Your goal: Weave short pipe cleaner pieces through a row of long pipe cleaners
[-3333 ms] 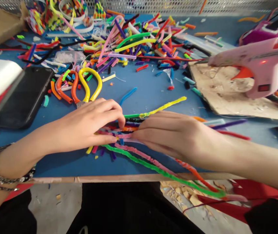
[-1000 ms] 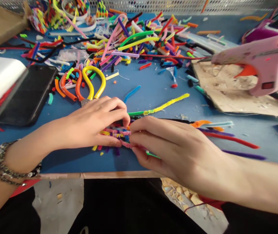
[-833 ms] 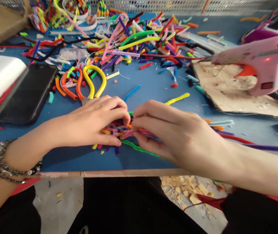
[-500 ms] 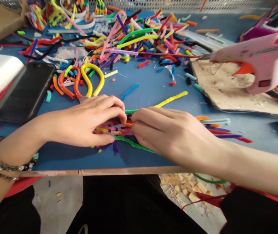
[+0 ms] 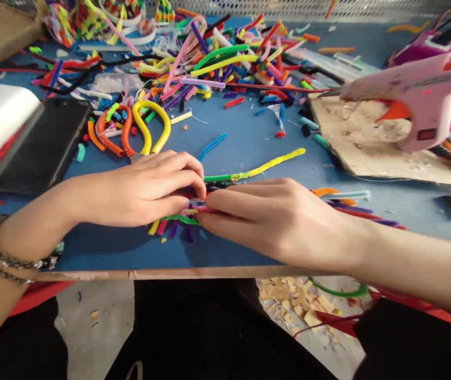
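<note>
**Pink strand [image 5: 203, 209] at the weave: two-hand hold**

Location: the weave [image 5: 191, 212] lies on the blue table [image 5: 110, 253] near its front edge, between my hands and partly hidden by them.

Left hand [image 5: 162, 184]: thumb and bent fingers grasp the weave from above, serving as the clamp.

Right hand [image 5: 276, 221]: fingertips are drawn together at the weave, pinching the pink strand. Whether they also grip the green strand [image 5: 180, 217], I cannot tell.

Procedure, in my judgement:

1. Press with the left thumb close to the working point; a loose crossing would shift.
2. Guide the pink strand with small, level pulls. Its fuzzy surface probably snags on its neighbours, and a hard tug may kink it.
3. Seat it snugly against the adjoining strands before easing the pinch.
4. Watch the short ends [image 5: 173, 229] on my side of the weave; excess tension could draw them inward.
5. Leave the yellow strand [image 5: 276, 162], beyond my right hand, out of the grip.

Caution: the cutters [image 5: 146, 138] lie just beyond my left hand. Avoid nudging them.
</note>
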### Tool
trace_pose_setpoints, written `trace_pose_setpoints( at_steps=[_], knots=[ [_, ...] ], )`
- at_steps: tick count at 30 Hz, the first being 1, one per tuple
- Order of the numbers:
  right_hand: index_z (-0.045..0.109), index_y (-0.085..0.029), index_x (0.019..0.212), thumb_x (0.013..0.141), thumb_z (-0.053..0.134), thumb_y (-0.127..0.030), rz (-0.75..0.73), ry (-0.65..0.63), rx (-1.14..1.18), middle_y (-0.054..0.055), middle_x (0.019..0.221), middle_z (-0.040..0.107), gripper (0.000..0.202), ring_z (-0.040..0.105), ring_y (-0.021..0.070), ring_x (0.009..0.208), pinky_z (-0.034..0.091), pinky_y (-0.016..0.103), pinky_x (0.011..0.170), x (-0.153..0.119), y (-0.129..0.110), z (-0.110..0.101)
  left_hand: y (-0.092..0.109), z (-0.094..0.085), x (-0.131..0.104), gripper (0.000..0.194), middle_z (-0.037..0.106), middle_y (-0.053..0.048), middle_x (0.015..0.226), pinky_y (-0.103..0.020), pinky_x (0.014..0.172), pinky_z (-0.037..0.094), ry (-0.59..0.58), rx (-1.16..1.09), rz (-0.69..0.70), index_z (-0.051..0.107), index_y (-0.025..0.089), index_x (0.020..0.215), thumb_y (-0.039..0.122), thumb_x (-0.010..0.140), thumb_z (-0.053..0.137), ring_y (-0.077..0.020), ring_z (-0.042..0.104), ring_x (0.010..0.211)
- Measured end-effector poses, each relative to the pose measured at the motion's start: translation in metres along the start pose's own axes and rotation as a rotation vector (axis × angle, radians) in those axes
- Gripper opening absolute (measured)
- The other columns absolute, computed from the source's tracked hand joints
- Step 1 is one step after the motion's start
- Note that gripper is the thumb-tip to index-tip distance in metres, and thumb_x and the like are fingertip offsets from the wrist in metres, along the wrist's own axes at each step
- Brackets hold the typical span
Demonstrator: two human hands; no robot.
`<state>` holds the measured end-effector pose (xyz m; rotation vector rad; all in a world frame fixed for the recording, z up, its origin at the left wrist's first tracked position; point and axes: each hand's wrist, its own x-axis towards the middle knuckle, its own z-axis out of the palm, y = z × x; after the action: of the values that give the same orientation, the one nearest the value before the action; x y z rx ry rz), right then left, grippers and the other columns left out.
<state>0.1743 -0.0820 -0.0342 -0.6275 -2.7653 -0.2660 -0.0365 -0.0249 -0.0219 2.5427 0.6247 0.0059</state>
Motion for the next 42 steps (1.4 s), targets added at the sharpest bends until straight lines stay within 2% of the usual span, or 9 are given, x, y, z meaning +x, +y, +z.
trace_pose_setpoints(
  at_steps=[4, 9, 16, 23, 28, 32, 34, 37, 42],
  knots=[
    [0.059, -0.017, 0.079, 0.096, 0.039, -0.011, -0.050, 0.060, -0.058, -0.001, 0.077, 0.063, 0.027, 0.051, 0.0102, 0.059, 0.034, 0.026, 0.054, -0.004, 0.001, 0.003, 0.002, 0.001, 0.000, 0.020, 0.051, -0.002, 0.118, -0.034, 0.098, 0.034, 0.007, -0.004, -0.014, 0.055, 0.023, 0.103, 0.033, 0.091, 0.041, -0.0199, 0.048, 0.111],
    [0.057, -0.017, 0.081, 0.098, 0.034, -0.014, -0.020, 0.001, -0.039, 0.000, 0.079, 0.062, 0.028, 0.052, 0.0095, 0.062, 0.034, 0.026, 0.055, -0.004, 0.002, 0.003, 0.004, 0.010, 0.003, 0.025, 0.053, -0.005, 0.117, -0.038, 0.094, 0.037, 0.069, 0.130, -0.024, 0.054, 0.022, 0.101, 0.040, 0.083, 0.058, -0.0235, 0.049, 0.108],
    [0.053, -0.019, 0.080, 0.096, 0.029, -0.010, 0.088, 0.098, 0.037, -0.002, 0.067, 0.050, 0.030, 0.041, 0.0103, 0.054, 0.025, 0.027, 0.048, 0.000, 0.000, 0.012, 0.001, 0.000, 0.000, 0.027, 0.051, -0.003, 0.120, -0.032, 0.098, 0.034, -0.006, -0.055, 0.007, 0.054, 0.023, 0.108, 0.031, 0.094, 0.032, -0.0187, 0.048, 0.111],
    [0.051, -0.019, 0.073, 0.093, 0.033, -0.008, 0.095, 0.088, -0.053, -0.001, 0.067, 0.050, 0.029, 0.040, 0.0123, 0.054, 0.025, 0.027, 0.049, 0.000, -0.007, 0.009, -0.001, 0.001, -0.001, 0.022, 0.051, -0.005, 0.119, -0.030, 0.096, 0.037, 0.003, 0.018, 0.048, 0.053, 0.020, 0.109, 0.024, 0.090, 0.043, -0.0187, 0.050, 0.109],
    [0.053, -0.018, 0.076, 0.094, 0.035, -0.010, 0.051, 0.004, 0.001, 0.000, 0.070, 0.054, 0.027, 0.043, 0.0116, 0.056, 0.029, 0.025, 0.052, 0.000, -0.004, 0.005, -0.003, -0.001, -0.004, 0.026, 0.049, -0.006, 0.125, -0.029, 0.097, 0.040, -0.020, 0.007, 0.057, 0.051, 0.021, 0.113, 0.023, 0.087, 0.048, -0.0193, 0.051, 0.113],
    [0.056, -0.018, 0.079, 0.095, 0.034, -0.012, 0.086, 0.015, 0.056, 0.000, 0.071, 0.055, 0.027, 0.044, 0.0107, 0.054, 0.027, 0.026, 0.050, 0.001, -0.001, 0.005, 0.000, -0.006, -0.005, 0.022, 0.050, -0.005, 0.125, -0.029, 0.098, 0.042, 0.093, -0.015, 0.071, 0.057, 0.023, 0.104, 0.023, 0.083, 0.053, -0.0205, 0.052, 0.115],
    [0.058, -0.018, 0.083, 0.093, 0.038, -0.012, 0.093, -0.081, 0.080, 0.000, 0.073, 0.057, 0.023, 0.045, 0.0103, 0.054, 0.025, 0.025, 0.049, 0.005, 0.000, 0.001, 0.001, -0.010, -0.004, 0.011, 0.057, -0.002, 0.112, -0.028, 0.091, 0.046, 0.189, 0.002, 0.073, 0.060, 0.024, 0.092, 0.027, 0.084, 0.052, -0.0186, 0.057, 0.104],
    [0.060, -0.017, 0.086, 0.091, 0.044, -0.013, 0.109, -0.230, 0.100, 0.000, 0.074, 0.058, 0.017, 0.044, 0.0093, 0.052, 0.023, 0.025, 0.048, 0.012, 0.001, -0.008, 0.003, -0.015, -0.002, 0.020, 0.063, 0.003, 0.083, -0.024, 0.071, 0.049, 0.243, 0.061, 0.056, 0.060, 0.023, 0.078, 0.033, 0.088, 0.045, -0.0127, 0.062, 0.077],
    [0.063, -0.016, 0.093, 0.090, 0.049, -0.015, 0.207, -0.230, 0.291, 0.002, 0.083, 0.063, 0.014, 0.049, 0.0089, 0.058, 0.029, 0.022, 0.051, 0.021, 0.002, -0.006, 0.016, -0.016, -0.005, 0.016, 0.061, 0.006, 0.066, -0.022, 0.050, 0.040, 0.257, 0.375, -0.103, 0.061, 0.023, 0.073, 0.027, 0.085, 0.052, -0.0113, 0.060, 0.057]
  ],
)
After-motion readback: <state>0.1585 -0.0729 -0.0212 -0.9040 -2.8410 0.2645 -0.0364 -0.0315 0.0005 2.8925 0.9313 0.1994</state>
